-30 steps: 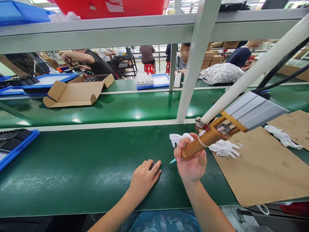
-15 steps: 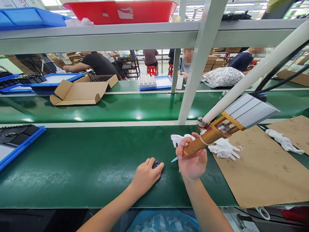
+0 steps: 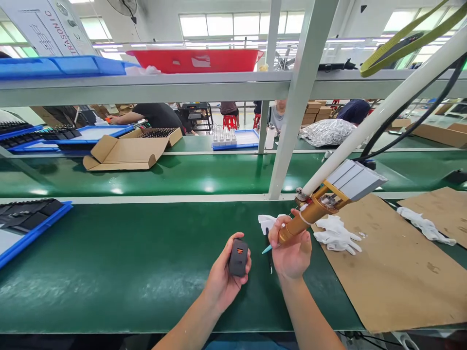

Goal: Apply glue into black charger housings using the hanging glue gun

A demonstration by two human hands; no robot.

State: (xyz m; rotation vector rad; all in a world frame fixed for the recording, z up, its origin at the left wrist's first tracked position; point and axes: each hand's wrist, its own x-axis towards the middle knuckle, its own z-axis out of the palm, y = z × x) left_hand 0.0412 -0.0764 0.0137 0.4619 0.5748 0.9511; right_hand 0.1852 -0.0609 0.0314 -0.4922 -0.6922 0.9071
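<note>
In my left hand (image 3: 228,277) I hold a small black plug-in charger (image 3: 238,258), its end with an orange port facing up. The fingers wrap around its sides above the green bench. My right hand (image 3: 292,248) is closed around the gold barrel of a hand tool (image 3: 299,224), which has a grey finned block (image 3: 357,180) at its upper end. Below those fingers a light-blue pointed tip (image 3: 267,250) sticks out; what it belongs to is hidden. A thin black stick (image 3: 270,260) lies close to the right hand, near a white cloth (image 3: 266,222).
White gloves (image 3: 337,236) lie on brown cardboard (image 3: 397,272) at the right. A white pole (image 3: 365,131) with black cables slants down behind the tool. At the left edge stands a blue tray (image 3: 44,224) of black parts. An open carton (image 3: 124,153) sits beyond the rail.
My left hand has lifted and turned palm-up, bringing the charger into full view. The camera view has tilted up. My right hand still holds the gold tool.
</note>
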